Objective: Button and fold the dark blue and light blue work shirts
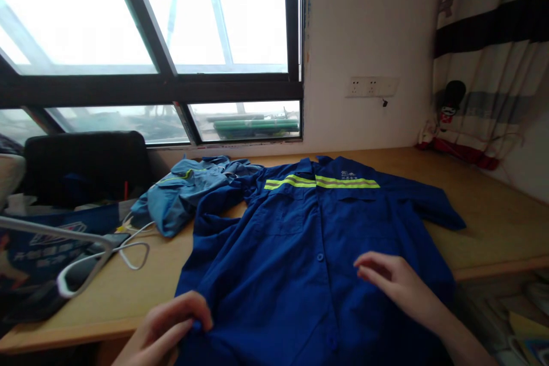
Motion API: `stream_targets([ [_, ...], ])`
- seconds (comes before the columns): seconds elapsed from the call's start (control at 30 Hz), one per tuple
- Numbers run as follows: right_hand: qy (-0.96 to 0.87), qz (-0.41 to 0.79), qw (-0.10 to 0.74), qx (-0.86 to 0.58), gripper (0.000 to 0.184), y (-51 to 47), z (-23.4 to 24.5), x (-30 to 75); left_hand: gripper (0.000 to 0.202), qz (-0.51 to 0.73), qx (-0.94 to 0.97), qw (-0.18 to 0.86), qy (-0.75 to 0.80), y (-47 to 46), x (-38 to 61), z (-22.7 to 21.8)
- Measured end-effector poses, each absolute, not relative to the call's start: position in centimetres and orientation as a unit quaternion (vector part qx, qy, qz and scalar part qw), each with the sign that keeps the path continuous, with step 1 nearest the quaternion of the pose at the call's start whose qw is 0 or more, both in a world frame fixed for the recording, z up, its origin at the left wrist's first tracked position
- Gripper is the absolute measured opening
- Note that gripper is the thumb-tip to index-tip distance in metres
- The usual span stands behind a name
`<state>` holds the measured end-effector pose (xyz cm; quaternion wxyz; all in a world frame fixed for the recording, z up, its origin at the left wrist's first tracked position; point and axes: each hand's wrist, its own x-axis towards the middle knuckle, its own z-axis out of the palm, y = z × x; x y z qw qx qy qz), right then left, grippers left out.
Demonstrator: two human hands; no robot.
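Note:
A dark blue work jacket (274, 263) lies front side up, its collar toward the window. A yellow reflective stripe with a grey middle crosses its chest, and a button shows on the front placket. My left hand (174, 323) is closed on the jacket's lower left edge, with a fold of cloth pinched between thumb and fingers. Over the lower right front of the jacket is my right hand (392, 277), its fingers slightly bent and apart from the thumb, holding nothing. The jacket's bottom hem runs out of view.
The jacket rests on a wooden table (467, 246). A light blue garment (180, 189) lies crumpled at its upper left. White cable (136, 246), a white curved bar (64, 286) and a dark blue printed bag (43, 251) are at the left. A curtain (484, 68) hangs at the right.

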<state>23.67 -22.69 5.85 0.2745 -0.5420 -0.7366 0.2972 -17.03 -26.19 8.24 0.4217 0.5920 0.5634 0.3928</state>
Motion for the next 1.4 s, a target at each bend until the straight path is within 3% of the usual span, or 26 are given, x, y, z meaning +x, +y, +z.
stream_targets([
  [0.07,-0.718,0.21,0.292,-0.595,0.036,-18.1,5.0,22.6,0.017,0.347,0.64,0.416,0.545,-24.7,-14.1,10.0],
  [0.2,-0.677,0.063,0.165,-0.714,0.054,-11.9,1.3,19.8,0.019,0.202,0.818,0.295,0.451,-19.1,-6.7,11.0],
  [0.4,-0.695,0.014,0.084,-0.714,0.058,-8.1,-1.2,19.9,0.033,0.208,0.861,0.13,0.445,-6.8,4.6,4.6],
  [0.6,-0.742,0.014,0.075,-0.666,0.053,-5.0,-0.7,24.6,0.049,0.259,0.815,0.069,0.514,-1.5,8.3,-0.4],
  [0.73,-0.724,0.007,0.158,-0.672,0.038,-2.7,-0.8,25.5,0.052,0.255,0.809,0.072,0.525,-1.0,7.7,-0.7],
  [0.87,-0.662,0.013,0.323,-0.676,0.03,-0.4,-1.0,23.5,0.039,0.253,0.832,0.114,0.48,-0.4,7.3,-0.2],
  [0.97,-0.649,0.09,0.413,-0.633,0.033,0.7,-1.1,21.7,0.032,0.292,0.825,0.173,0.451,-0.1,7.3,-0.3],
  [1.1,-0.684,0.156,0.434,-0.565,0.029,0.8,-0.9,20.9,0.023,0.361,0.777,0.282,0.432,0.5,7.6,-0.7],
  [1.3,-0.669,0.172,0.447,-0.569,0.025,-0.7,0.5,21.1,0.023,0.393,0.585,0.581,0.407,0.5,8.2,-0.6],
  [1.4,-0.658,0.162,0.45,-0.581,0.023,-1.5,1.1,20.9,0.024,0.404,0.511,0.658,0.378,0.1,7.9,-0.3],
])
